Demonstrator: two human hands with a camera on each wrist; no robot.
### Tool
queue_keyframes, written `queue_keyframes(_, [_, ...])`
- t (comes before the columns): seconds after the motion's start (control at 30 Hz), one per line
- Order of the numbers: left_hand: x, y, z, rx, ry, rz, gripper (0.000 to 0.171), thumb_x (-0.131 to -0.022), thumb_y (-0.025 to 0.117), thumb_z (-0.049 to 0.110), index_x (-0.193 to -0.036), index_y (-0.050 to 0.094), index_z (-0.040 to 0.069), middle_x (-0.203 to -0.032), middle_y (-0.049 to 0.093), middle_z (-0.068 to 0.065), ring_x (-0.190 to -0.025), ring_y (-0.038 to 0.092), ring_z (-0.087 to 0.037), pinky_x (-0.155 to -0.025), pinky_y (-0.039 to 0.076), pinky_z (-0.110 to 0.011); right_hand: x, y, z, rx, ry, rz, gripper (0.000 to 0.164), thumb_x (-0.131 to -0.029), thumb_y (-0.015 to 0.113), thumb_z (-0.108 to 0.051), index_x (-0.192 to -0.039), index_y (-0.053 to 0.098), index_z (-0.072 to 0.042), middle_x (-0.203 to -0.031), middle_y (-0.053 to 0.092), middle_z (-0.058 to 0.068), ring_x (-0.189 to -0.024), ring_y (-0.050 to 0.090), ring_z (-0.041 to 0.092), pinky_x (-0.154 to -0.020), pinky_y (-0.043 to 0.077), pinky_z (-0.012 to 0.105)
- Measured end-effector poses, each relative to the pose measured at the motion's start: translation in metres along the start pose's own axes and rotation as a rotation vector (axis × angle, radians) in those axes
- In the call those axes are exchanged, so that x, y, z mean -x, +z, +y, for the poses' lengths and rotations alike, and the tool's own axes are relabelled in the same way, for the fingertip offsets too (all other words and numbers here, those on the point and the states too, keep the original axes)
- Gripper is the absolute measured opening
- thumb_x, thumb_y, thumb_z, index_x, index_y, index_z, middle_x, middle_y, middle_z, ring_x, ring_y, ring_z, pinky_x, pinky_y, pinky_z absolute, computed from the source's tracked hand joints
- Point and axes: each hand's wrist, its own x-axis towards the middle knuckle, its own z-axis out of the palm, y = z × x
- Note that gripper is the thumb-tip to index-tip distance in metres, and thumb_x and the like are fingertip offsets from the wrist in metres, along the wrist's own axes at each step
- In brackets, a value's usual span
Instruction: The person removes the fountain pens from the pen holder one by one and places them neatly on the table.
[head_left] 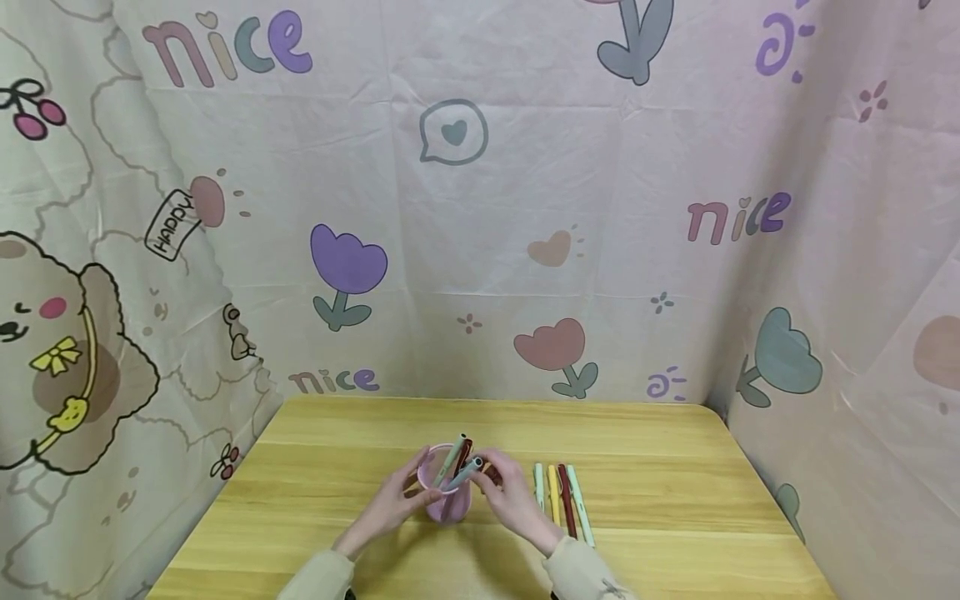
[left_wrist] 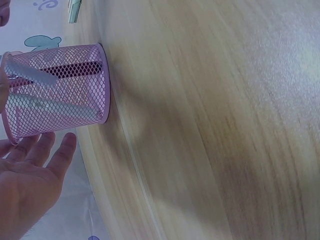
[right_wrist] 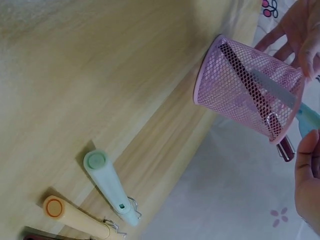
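Observation:
A pink mesh pen holder (head_left: pixel 450 508) stands upright on the table. My left hand (head_left: pixel 388 502) holds it near the rim from the left, its thumb on the near side and its fingers on the far side. With my right hand (head_left: pixel 512 493) I pinch a light blue pen (head_left: pixel 467 473) at its upper part; in the right wrist view the pen's lower part (right_wrist: pixel 274 89) is inside the mesh. A pale green pen (head_left: pixel 450 460) and a dark red pen (right_wrist: pixel 245 77) lean in the holder.
Right of my right hand several pens lie side by side on the wooden table (head_left: pixel 675 483): a pale green pen (head_left: pixel 539 482), a yellow pen (head_left: pixel 553 492), a dark red pen (head_left: pixel 567 500) and another pale green one. A printed cloth (head_left: pixel 450 250) hangs behind the table.

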Motion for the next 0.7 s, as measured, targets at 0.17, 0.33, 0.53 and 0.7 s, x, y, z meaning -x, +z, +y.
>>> queue_keyframes(0.17, [0.0,0.0,0.0,0.005,-0.005,0.001,0.089,-0.093,0.071,0.02,-0.156,0.016,-0.01,-0.158,0.018,-0.041,-0.139,0.035,-0.061,-0.111,0.044,-0.057,0.003,-0.006,-0.006,-0.1,-0.016,0.078,0.017,-0.097,0.063,-0.006,-0.113,0.065,-0.001,-0.095,0.065,0.014,-0.069,0.058,0.005,-0.054,0.059,0.02])
queue_keyframes(0.33, [0.0,0.0,0.0,-0.007,-0.001,-0.005,0.089,-0.093,0.071,0.021,-0.156,0.016,-0.01,-0.157,0.019,-0.042,-0.138,0.035,-0.062,-0.111,0.043,-0.058,0.004,-0.014,-0.007,-0.167,-0.039,0.124,0.015,-0.097,0.061,-0.002,-0.111,0.065,-0.003,-0.094,0.062,0.019,-0.071,0.055,-0.003,-0.05,0.059,0.027])
queue_keyframes(0.53, [0.0,0.0,-0.001,-0.009,0.01,-0.008,0.088,-0.093,0.071,0.021,-0.156,0.016,-0.01,-0.157,0.021,-0.04,-0.138,0.035,-0.062,-0.111,0.043,-0.058,0.007,-0.026,-0.001,-0.227,-0.069,0.15,0.014,-0.098,0.059,0.0,-0.112,0.062,0.001,-0.093,0.059,0.023,-0.073,0.058,-0.003,-0.049,0.058,0.03])
queue_keyframes(0.7, [0.0,0.0,-0.001,-0.007,0.011,-0.01,0.088,-0.093,0.07,0.021,-0.156,0.016,-0.01,-0.158,0.02,-0.04,-0.139,0.034,-0.062,-0.111,0.043,-0.057,0.01,-0.033,0.001,-0.252,-0.064,0.187,0.015,-0.098,0.058,0.001,-0.113,0.061,0.003,-0.093,0.057,0.023,-0.072,0.06,0.001,-0.05,0.058,0.032])
